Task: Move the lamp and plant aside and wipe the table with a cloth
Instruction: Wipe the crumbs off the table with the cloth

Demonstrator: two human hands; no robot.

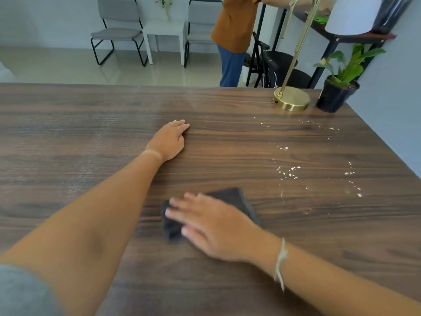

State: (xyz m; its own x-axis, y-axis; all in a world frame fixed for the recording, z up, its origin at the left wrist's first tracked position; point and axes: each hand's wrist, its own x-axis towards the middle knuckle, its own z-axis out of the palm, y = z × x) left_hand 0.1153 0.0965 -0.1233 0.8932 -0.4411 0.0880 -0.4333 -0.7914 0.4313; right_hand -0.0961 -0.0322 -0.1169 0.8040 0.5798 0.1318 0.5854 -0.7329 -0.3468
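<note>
Dark cloth (pixel 230 197) flat on the wooden table (pixel 91 133), near the front middle, pressed under the right hand (pixel 214 226), fingers spread and blurred. Left hand (pixel 169 140) resting flat and empty on the wood further back, grasping nothing. White specks (pixel 288 172) scattered to the right of the cloth. Brass lamp (pixel 292 98) and potted plant (pixel 337 92) side by side at the far right corner.

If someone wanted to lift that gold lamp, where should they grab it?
Probably low on the stem, just above the round base, coming from the left: the plant stands close on the lamp's right. The stem is thin, leans and carries a shade high up, so a second hand under the base would likely steady it.
</note>
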